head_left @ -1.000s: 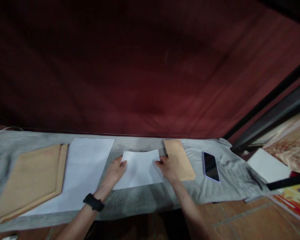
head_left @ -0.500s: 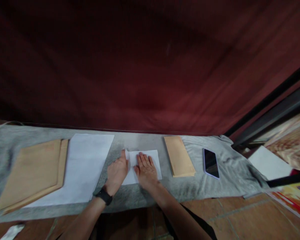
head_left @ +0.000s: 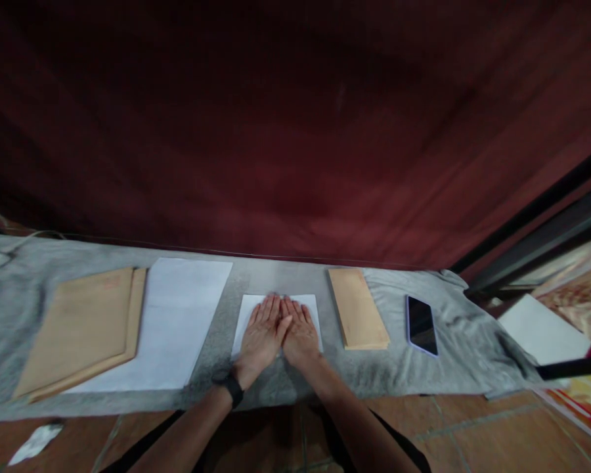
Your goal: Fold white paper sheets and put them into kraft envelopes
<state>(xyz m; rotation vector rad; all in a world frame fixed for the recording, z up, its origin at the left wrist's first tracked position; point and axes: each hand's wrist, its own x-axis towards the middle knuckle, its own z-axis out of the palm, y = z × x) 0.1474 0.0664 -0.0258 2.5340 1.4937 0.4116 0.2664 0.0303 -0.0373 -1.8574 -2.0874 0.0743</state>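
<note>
A folded sheet of white paper [head_left: 243,318] lies flat on the grey cloth, largely covered by both hands. My left hand [head_left: 262,334] rests palm down on it with fingers stretched out, its thumb reaching over toward the other hand. Right beside it, my right hand [head_left: 300,332] also presses flat on the paper, fingers extended. The two hands touch along their inner sides. A black watch [head_left: 229,386] sits on my left wrist.
To the left, large brown envelopes [head_left: 86,322] overlap a stack of white sheets [head_left: 182,322]. Narrow brown envelopes [head_left: 358,309] lie to the right, then a phone [head_left: 421,324]. The grey cloth [head_left: 295,387] ends at a tiled floor [head_left: 477,427]; a dark red curtain [head_left: 276,144] hangs behind.
My left hand has moved from the paper's left edge onto its middle, against my right hand. The raised left edge of the paper now lies flat.
</note>
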